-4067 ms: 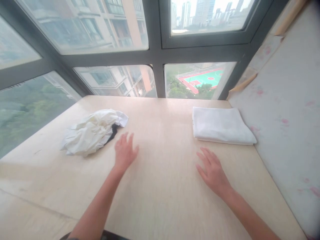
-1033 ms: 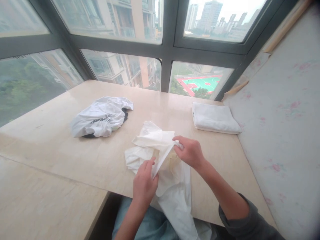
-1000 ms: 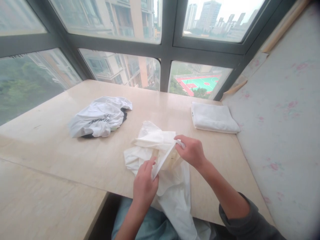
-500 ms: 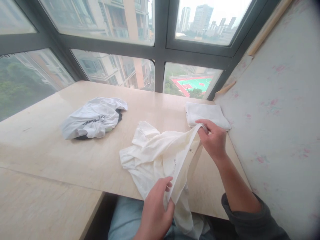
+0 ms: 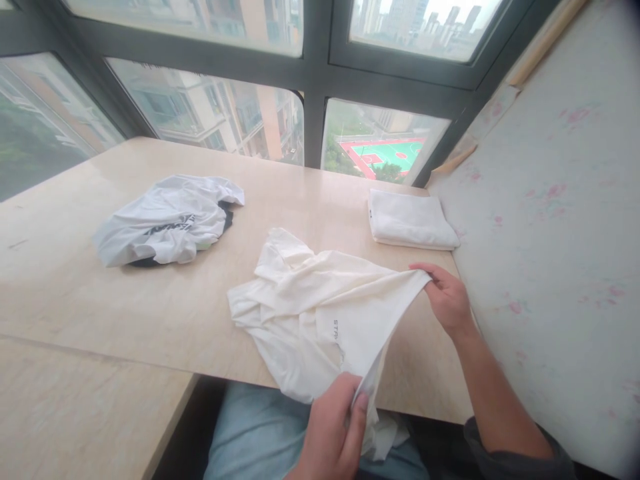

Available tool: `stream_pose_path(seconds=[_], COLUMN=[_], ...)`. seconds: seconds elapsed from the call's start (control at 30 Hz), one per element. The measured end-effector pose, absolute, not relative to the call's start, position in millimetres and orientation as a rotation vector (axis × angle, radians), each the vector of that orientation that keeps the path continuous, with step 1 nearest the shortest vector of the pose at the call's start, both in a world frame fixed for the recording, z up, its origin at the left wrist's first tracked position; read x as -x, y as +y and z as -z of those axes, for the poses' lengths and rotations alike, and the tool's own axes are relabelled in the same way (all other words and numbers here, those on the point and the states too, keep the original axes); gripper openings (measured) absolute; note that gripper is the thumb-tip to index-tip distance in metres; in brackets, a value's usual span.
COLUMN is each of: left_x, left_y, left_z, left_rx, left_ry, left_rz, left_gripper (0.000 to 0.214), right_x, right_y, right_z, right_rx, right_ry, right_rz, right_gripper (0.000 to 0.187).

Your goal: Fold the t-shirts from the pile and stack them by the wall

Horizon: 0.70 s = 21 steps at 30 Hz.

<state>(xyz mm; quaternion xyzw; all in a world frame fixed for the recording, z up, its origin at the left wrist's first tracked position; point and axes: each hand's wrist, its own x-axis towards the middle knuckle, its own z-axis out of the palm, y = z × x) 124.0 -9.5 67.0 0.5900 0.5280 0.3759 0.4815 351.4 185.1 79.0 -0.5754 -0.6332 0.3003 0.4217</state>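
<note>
A cream-white shirt (image 5: 310,313) with small dark lettering lies rumpled on the table, its near part hanging over the front edge. My right hand (image 5: 447,297) pinches one end of its edge at the right, above the tabletop. Lower down, my left hand (image 5: 337,420) grips the same edge between thumb and fingers, close to the table's front. Between both hands the edge is stretched in a slanting line. The far end of the shirt spreads in folds toward the middle of the table.
A crumpled white garment (image 5: 165,223) with black lettering and dark parts lies at the left. A folded white cloth (image 5: 411,219) rests at the back right beside the papered wall (image 5: 555,267). Windows stand behind the table (image 5: 75,287).
My right hand has moved right and slightly down, drawing the shirt's edge taut. My left hand has closed on the edge, a little lower and to the right. The view has tilted down.
</note>
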Motion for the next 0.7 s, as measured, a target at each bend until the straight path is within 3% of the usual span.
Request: stream_pose_path(seconds=[0.2, 0.3, 0.7], left_x=[-127, -131, -135], left_y=[-12, -13, -12], left_z=[-60, -57, -59], left_rx=[-1.67, -1.879, -1.989], left_ry=[1.197, 1.251, 1.271], left_rz=[-0.993, -1.0, -0.529], left_gripper=[0.023, 0.033, 0.018], right_x=[-352, -350, -332], right_y=[182, 183, 189], right_z=[-71, -68, -72], right_rx=[1.406, 1.386, 1.575], right_ry=[-1.487, -1.457, -1.462], right_rz=[-0.865, -0.883, -0.785], right_gripper=[0.024, 0.023, 0.03])
